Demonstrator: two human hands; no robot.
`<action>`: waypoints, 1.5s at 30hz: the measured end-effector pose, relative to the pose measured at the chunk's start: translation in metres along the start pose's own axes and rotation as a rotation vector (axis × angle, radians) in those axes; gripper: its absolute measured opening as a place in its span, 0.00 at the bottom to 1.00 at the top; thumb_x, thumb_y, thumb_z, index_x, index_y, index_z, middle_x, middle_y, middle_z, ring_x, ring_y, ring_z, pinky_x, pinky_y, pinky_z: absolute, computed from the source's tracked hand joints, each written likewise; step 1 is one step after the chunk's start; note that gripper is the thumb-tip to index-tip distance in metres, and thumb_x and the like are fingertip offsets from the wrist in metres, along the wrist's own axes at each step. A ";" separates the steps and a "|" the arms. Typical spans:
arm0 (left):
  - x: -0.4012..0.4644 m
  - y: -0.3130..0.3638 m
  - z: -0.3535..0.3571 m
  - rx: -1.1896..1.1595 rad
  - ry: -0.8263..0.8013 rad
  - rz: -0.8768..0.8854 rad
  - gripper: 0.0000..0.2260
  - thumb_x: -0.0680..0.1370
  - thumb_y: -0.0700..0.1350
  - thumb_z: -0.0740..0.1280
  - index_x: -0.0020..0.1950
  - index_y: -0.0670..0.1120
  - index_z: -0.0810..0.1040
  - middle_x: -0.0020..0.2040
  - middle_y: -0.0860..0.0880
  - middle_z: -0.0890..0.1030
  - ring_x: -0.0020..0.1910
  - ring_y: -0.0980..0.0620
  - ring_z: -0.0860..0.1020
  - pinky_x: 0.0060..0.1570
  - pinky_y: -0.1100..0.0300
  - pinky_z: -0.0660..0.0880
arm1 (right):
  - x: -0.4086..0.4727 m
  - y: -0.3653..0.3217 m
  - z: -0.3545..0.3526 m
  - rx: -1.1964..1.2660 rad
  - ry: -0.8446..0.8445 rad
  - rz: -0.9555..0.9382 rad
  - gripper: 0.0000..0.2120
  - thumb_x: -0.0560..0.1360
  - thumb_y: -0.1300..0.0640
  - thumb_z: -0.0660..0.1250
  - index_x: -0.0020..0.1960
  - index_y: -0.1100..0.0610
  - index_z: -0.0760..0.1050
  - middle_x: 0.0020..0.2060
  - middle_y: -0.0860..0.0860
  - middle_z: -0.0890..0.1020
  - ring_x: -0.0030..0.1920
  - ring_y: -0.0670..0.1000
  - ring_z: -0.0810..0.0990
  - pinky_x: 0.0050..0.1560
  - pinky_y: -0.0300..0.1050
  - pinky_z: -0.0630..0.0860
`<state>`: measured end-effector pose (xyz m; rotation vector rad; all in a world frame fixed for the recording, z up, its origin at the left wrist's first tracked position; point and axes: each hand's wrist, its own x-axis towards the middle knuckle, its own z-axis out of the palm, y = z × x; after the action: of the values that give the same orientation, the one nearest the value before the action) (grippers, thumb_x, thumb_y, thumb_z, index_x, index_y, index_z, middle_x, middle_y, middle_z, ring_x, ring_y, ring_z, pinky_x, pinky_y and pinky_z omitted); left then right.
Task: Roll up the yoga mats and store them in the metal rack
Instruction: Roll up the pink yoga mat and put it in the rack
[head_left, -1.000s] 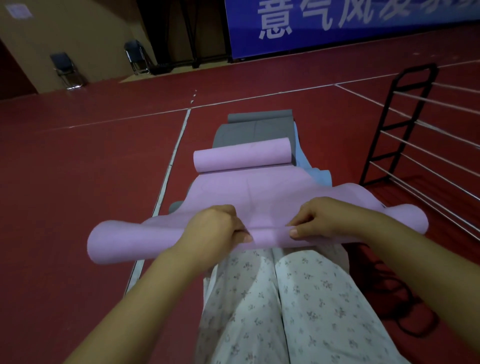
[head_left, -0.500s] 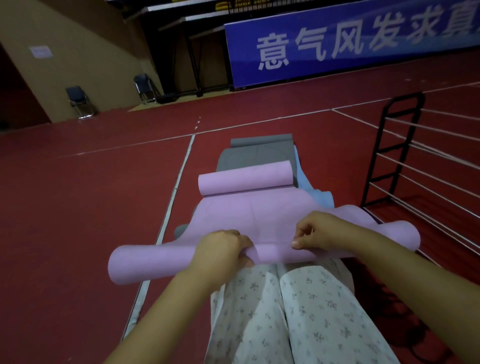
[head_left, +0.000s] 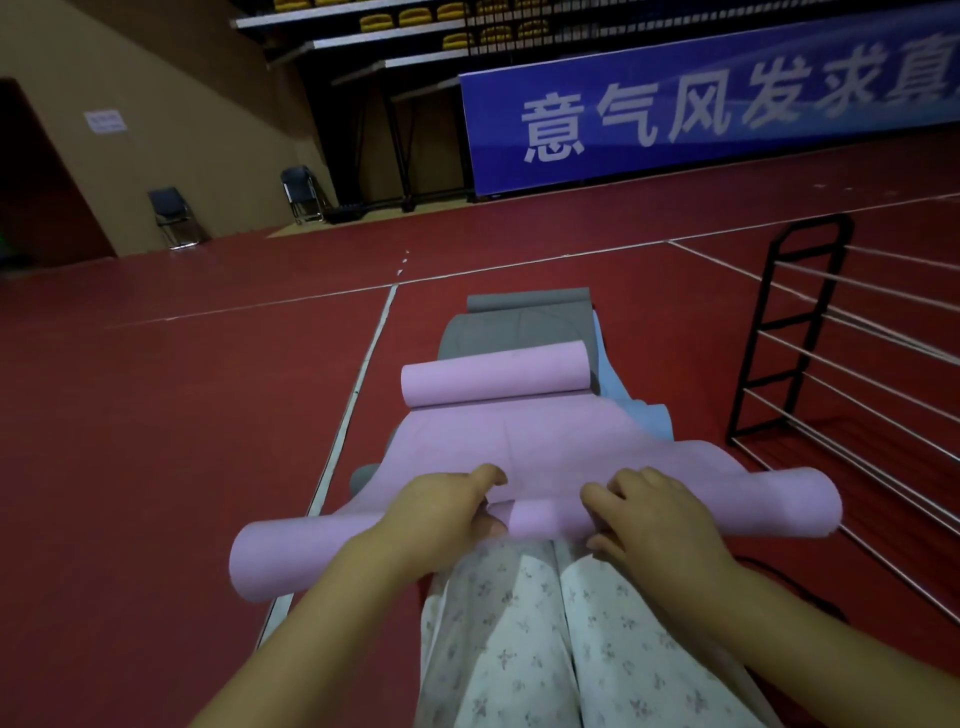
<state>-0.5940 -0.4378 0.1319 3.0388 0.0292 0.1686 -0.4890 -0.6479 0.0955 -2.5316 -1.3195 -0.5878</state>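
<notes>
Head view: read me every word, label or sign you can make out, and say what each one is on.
"意气风发求真": large white characters on the blue banner along the far side; the line runs off the right edge, so it is cut short.
White paper notice on the tan wall at left: print too small and blurred to read.
Pink mat, grey mat, metal rack: no text visible.

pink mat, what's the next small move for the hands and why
Probably roll the near roll another turn forward. Both the left hand and right hand hold the pink mat at its near roll, and a flat stretch remains before its curled far end.
</notes>
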 end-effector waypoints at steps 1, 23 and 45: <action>-0.003 0.000 0.002 -0.009 0.028 0.004 0.19 0.79 0.50 0.62 0.69 0.47 0.67 0.54 0.49 0.82 0.53 0.45 0.78 0.48 0.54 0.72 | 0.001 0.002 0.001 0.013 0.001 -0.001 0.33 0.44 0.48 0.83 0.40 0.51 0.65 0.27 0.50 0.73 0.26 0.54 0.72 0.25 0.41 0.66; 0.012 -0.011 0.017 -0.032 0.107 0.001 0.25 0.64 0.57 0.77 0.58 0.51 0.79 0.49 0.47 0.74 0.52 0.45 0.73 0.53 0.56 0.67 | 0.031 0.022 0.009 0.199 -0.259 -0.040 0.14 0.79 0.49 0.60 0.59 0.55 0.77 0.52 0.53 0.71 0.54 0.56 0.70 0.57 0.50 0.68; 0.023 -0.013 0.009 0.054 0.056 -0.006 0.17 0.78 0.56 0.63 0.61 0.47 0.74 0.53 0.48 0.79 0.53 0.46 0.76 0.41 0.57 0.65 | 0.048 0.036 0.010 0.232 -0.346 -0.023 0.23 0.74 0.43 0.67 0.65 0.49 0.70 0.53 0.51 0.77 0.54 0.53 0.76 0.49 0.44 0.69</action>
<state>-0.5708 -0.4251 0.1240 3.0863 0.0474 0.2568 -0.4324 -0.6299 0.1075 -2.4992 -1.4299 0.0079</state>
